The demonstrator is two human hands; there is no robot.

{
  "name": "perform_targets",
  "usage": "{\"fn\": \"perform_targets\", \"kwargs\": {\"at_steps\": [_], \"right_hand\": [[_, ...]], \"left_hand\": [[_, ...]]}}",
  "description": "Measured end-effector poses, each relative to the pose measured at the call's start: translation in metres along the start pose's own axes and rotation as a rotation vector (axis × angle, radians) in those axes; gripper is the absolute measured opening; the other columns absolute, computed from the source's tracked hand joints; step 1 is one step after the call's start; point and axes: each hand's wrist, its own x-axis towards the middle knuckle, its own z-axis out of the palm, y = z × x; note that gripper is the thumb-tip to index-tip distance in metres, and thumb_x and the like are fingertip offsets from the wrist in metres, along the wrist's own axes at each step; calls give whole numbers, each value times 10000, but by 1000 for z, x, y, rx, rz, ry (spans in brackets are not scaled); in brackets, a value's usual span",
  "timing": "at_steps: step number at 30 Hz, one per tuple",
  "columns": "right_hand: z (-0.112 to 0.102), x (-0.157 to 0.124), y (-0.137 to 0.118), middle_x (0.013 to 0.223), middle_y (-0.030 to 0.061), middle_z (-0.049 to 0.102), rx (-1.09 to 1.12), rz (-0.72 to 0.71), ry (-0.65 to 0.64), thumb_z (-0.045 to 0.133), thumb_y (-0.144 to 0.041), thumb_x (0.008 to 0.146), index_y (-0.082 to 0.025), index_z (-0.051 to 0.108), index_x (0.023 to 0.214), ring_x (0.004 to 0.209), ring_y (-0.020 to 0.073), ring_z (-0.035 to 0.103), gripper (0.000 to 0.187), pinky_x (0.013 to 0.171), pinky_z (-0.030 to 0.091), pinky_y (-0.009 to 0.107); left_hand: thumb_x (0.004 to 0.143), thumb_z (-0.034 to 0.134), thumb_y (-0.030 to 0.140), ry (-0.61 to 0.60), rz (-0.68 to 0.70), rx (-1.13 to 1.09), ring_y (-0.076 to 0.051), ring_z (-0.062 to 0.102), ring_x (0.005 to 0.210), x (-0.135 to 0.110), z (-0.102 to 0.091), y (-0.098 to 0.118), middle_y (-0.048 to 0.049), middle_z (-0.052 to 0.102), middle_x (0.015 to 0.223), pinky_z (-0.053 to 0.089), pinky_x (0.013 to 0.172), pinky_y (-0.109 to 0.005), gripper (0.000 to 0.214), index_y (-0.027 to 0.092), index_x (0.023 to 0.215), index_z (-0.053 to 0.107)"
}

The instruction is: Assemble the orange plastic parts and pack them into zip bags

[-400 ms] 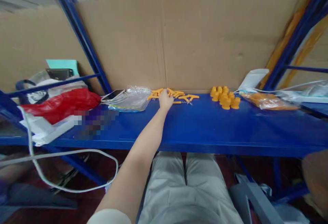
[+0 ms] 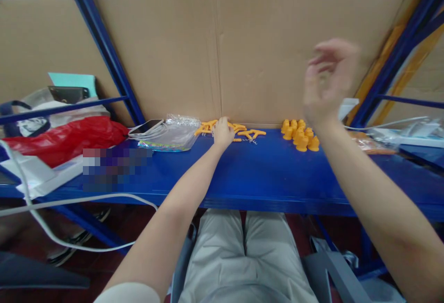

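At the back of the blue table, my left hand (image 2: 224,132) rests on a heap of orange forked plastic handles (image 2: 206,126). Its fingers curl downward; whatever they grip is hidden under the hand. Just right of it lie more orange handles (image 2: 251,133), with thin metal spirals (image 2: 255,141) showing at their front. Raised in front of the cardboard, my right hand (image 2: 331,76) is smeared by motion with its fingers bent, and I cannot make out anything in it. Below and left of that hand, several orange bell-shaped plastic pieces (image 2: 301,135) stand grouped upright.
On the left are a clear plastic bag (image 2: 182,139), a phone (image 2: 147,127) with a white cable and a red bag (image 2: 76,139). A packed orange bag (image 2: 376,145) lies to the right. Cardboard (image 2: 263,53) backs the blue table (image 2: 256,173), between blue frame posts (image 2: 107,53).
My right hand and forearm have swung up into view from the lower right. My left hand stays at the orange handles. The view has shifted slightly.
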Motion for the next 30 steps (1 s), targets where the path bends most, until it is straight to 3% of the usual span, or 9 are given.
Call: {"fn": "perform_targets", "kwargs": {"at_steps": [2,6,11,14,21,30], "right_hand": [[27,-19,3,1316,163,536,-107,-33,-104,379,-298,984,-181,458,1358,1178,278,546,399,981,434,489],[70,-70,19,1304,202,581,-304,-78,-538,338,-203,940,-119,535,1281,1202,312,526,403,957,413,478],[81,-106,24,1278,221,613,-385,-132,-812,335,-179,921,-75,573,1227,1145,318,548,401,927,392,441],[79,-112,22,1260,220,619,-369,-100,-838,341,-171,910,-79,582,1198,1135,318,551,386,923,394,432],[75,-125,35,1184,187,643,-265,218,-762,418,-167,843,-144,569,1168,1118,321,575,359,891,468,448],[76,-135,32,1180,169,641,-167,315,-756,437,-174,827,-157,577,1144,1065,297,612,346,884,514,455]], "left_hand": [[850,451,70,-35,104,51,-273,540,1202,1,-3,3,-130,620,1237,372,1038,-431,327,176,1143,552],[867,410,72,-68,209,125,-277,537,1195,1,-5,1,-136,622,1238,339,1055,-445,324,162,1145,551],[865,409,76,-72,183,108,-276,542,1189,-1,-3,-11,-143,620,1228,361,1039,-437,308,165,1119,559],[855,418,70,-60,132,66,-275,540,1199,-4,-1,-16,-137,626,1206,379,1031,-438,308,170,1108,562],[852,439,80,-64,40,-19,-269,541,1211,-21,2,-7,-110,648,1181,394,1036,-449,304,192,1105,567],[838,464,96,-15,-68,-116,-259,586,1161,-26,3,-11,-80,674,1149,420,1026,-463,302,230,1085,578]]}}
